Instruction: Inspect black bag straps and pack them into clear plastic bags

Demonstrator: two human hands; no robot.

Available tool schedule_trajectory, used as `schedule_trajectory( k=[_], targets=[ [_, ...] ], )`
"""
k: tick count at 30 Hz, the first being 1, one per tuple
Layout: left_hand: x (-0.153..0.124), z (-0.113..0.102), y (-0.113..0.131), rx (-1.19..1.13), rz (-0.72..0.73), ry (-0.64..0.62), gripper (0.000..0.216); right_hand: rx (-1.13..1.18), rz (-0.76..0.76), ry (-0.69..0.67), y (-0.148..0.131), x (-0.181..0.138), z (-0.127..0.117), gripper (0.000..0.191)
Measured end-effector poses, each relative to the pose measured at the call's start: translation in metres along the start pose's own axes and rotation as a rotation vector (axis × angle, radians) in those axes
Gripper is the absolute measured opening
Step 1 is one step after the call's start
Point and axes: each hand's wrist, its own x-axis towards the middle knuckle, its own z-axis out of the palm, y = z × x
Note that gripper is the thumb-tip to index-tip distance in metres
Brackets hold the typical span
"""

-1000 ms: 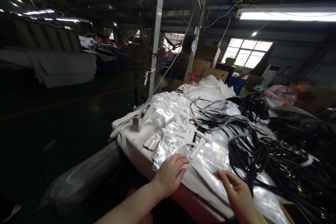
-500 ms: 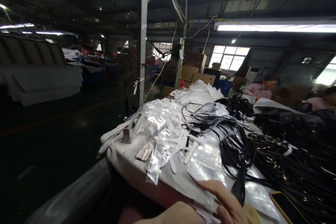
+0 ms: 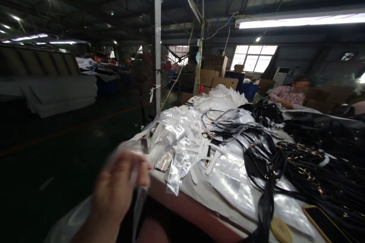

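Observation:
My left hand (image 3: 116, 188) is raised off the table's near-left corner, smeared by motion. Its fingers are pinched on a clear plastic bag (image 3: 138, 201) that hangs down from them. My right hand is out of view. On the table (image 3: 182, 205) in front lie a heap of clear plastic bags (image 3: 176, 133), white strips (image 3: 212, 159) and a tangle of black straps (image 3: 265, 152) with gold hardware.
A phone (image 3: 325, 226) and a yellow disc (image 3: 281, 229) lie at the table's near-right edge. A metal post (image 3: 157, 38) stands behind the table. Black bags (image 3: 322, 129) pile up at right. A seated person (image 3: 288, 93) works beyond; cardboard boxes (image 3: 225, 81) stand at the back.
Both hands left the table top. My left hand has come up and to the left with a clear plastic bag, and my right hand has dropped out of view.

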Motion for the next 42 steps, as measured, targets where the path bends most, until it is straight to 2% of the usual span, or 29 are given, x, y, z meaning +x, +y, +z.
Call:
schedule_trajectory(
  k=[1, 2, 3, 4, 5, 6, 8, 9, 11, 14, 17, 20, 21, 23, 25, 27, 29, 31, 32, 33, 35, 39, 42],
  targets=[
    [-0.008, 0.018, -0.015, 0.034, -0.101, -0.183, 0.046, 0.004, 0.008, -0.05, 0.001, -0.01, -0.006, 0.019],
    [-0.016, 0.035, -0.034, 0.048, -0.244, -0.43, 0.047, 0.023, 0.021, -0.111, 0.002, -0.02, -0.015, 0.021],
    [-0.026, 0.05, -0.054, 0.014, -0.384, -0.606, 0.05, 0.053, 0.039, -0.164, 0.001, -0.029, -0.025, 0.025],
    [-0.036, 0.063, -0.075, -0.046, -0.53, -0.694, 0.053, 0.081, 0.063, -0.185, -0.001, -0.037, -0.037, 0.03],
    [-0.046, 0.072, -0.096, -0.089, -0.66, -0.76, 0.056, 0.11, 0.086, -0.183, -0.005, -0.043, -0.05, 0.033],
    [-0.056, 0.079, -0.115, -0.124, -0.752, -0.818, 0.059, 0.13, 0.112, -0.123, -0.01, -0.046, -0.064, 0.034],
    [-0.075, 0.087, -0.145, -0.187, -0.866, -0.871, 0.065, 0.119, 0.104, 0.061, -0.024, -0.048, -0.089, 0.029],
    [-0.083, 0.089, -0.156, -0.208, -0.906, -0.877, 0.067, 0.088, 0.066, 0.129, -0.031, -0.047, -0.1, 0.026],
    [-0.096, 0.093, -0.168, -0.222, -0.951, -0.855, 0.071, -0.018, -0.062, 0.161, -0.046, -0.046, -0.113, 0.022],
    [-0.105, 0.096, -0.173, -0.234, -0.988, -0.833, 0.072, -0.231, -0.256, 0.019, -0.061, -0.046, -0.117, 0.039],
    [-0.105, 0.096, -0.171, -0.265, -1.009, -0.815, 0.071, -0.354, -0.336, -0.118, -0.065, -0.046, -0.11, 0.057],
    [-0.102, 0.093, -0.172, -0.206, -0.959, -0.754, 0.07, -0.36, -0.37, -0.118, -0.061, -0.044, -0.106, 0.036],
    [-0.101, 0.092, -0.173, -0.193, -0.953, -0.777, 0.07, -0.338, -0.362, -0.092, -0.059, -0.043, -0.106, 0.027],
    [-0.097, 0.089, -0.173, -0.195, -0.972, -0.912, 0.076, -0.271, -0.3, -0.009, -0.056, -0.041, -0.11, 0.02],
    [-0.089, 0.085, -0.169, -0.141, -0.943, -1.015, 0.084, -0.2, -0.194, 0.081, -0.055, -0.039, -0.117, 0.021],
    [-0.079, 0.08, -0.161, 0.054, -0.739, -0.98, 0.086, -0.149, -0.124, 0.108, -0.056, -0.036, -0.124, 0.023],
    [-0.07, 0.076, -0.151, 0.248, -0.421, -0.944, 0.09, -0.133, -0.117, 0.049, -0.059, -0.034, -0.129, 0.022],
    [-0.066, 0.076, -0.142, 0.285, -0.183, -1.052, 0.093, -0.136, -0.147, -0.043, -0.062, -0.031, -0.131, 0.02],
    [-0.067, 0.077, -0.139, 0.252, -0.135, -1.129, 0.084, -0.134, -0.158, -0.078, -0.064, -0.029, -0.131, 0.019],
    [-0.069, 0.079, -0.137, 0.209, -0.138, -1.19, 0.069, -0.128, -0.161, -0.099, -0.066, -0.028, -0.131, 0.02],
    [-0.076, 0.083, -0.136, 0.14, -0.241, -1.23, 0.049, -0.097, -0.131, -0.096, -0.068, -0.027, -0.13, 0.022],
    [-0.088, 0.086, -0.141, 0.079, -0.441, -1.125, 0.048, 0.023, 0.034, -0.031, -0.064, -0.028, -0.128, 0.023],
    [-0.089, 0.084, -0.143, 0.101, -0.54, -1.087, 0.052, 0.108, 0.087, -0.041, -0.058, -0.032, -0.123, 0.022]
  ],
)
